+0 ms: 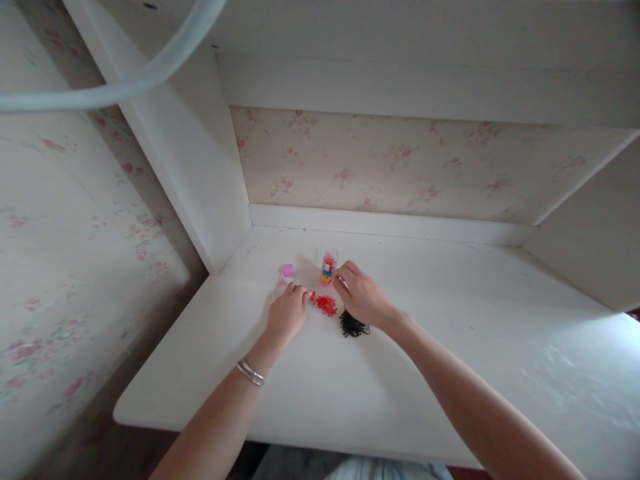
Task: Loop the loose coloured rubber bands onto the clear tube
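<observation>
My left hand (287, 312) rests on the white desk (450, 347), fingers curled and pinched at the left edge of a small heap of red pieces (326, 305). My right hand (361, 295) is beside it, fingers bent in a pinch close to a small clear jar (329, 265) filled with coloured bits. Under the right wrist lies a clump of black bands (353, 325). A small pink lid-like thing (288, 271) sits just beyond the left hand. What either pinch holds is too small to make out.
The desk sits in a white alcove with a side panel (195, 167) at left, a shelf (425, 60) overhead and flowered wallpaper (400, 163) behind. A pale hose (125, 83) curves across the upper left. The desk's front edge is near my body.
</observation>
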`<state>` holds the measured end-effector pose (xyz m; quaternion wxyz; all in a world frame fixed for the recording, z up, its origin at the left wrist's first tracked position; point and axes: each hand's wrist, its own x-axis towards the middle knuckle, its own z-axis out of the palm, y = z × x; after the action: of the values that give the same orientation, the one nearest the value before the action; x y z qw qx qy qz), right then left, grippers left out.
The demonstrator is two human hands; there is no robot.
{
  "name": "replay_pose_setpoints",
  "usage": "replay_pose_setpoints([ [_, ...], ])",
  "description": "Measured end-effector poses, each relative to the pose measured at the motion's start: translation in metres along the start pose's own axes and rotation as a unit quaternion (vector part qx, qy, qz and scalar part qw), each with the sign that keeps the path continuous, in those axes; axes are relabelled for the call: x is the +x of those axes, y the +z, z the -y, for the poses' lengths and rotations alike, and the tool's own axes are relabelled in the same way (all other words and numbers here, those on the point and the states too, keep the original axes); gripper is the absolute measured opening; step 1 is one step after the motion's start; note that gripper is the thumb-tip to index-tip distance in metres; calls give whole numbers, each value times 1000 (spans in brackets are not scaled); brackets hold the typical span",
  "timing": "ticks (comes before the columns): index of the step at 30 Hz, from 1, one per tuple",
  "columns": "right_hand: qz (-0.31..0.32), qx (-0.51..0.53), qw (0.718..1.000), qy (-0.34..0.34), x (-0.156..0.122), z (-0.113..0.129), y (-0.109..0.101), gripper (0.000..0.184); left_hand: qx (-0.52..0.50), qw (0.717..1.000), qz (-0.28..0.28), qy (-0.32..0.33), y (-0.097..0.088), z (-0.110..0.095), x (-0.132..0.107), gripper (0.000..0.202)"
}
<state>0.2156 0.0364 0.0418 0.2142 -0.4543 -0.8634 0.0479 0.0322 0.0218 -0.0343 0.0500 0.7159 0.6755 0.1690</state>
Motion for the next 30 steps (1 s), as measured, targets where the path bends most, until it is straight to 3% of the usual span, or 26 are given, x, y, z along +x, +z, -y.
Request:
replay_pose_setpoints([
  [5, -71, 8, 996, 48, 29, -21, -27, 24, -12, 1000, -23, -10, -1, 1, 1, 29],
  [12, -14, -54, 995, 84, 56, -22, -31, 30, -19, 999, -38, -15, -4, 0, 0, 26],
  [21, 34, -133, 989, 53, 63, -17, -27, 35, -26, 999, -42, -3, -5, 0, 0, 29],
  [26, 19, -107, 992, 65, 61, -18, -34, 34, -41, 998, -50, 1, -7, 0, -1, 29],
  [30, -21, -57, 995, 79, 48, -32, -35, 30, -68, 996, -54, 10, -8, 1, 0, 27],
])
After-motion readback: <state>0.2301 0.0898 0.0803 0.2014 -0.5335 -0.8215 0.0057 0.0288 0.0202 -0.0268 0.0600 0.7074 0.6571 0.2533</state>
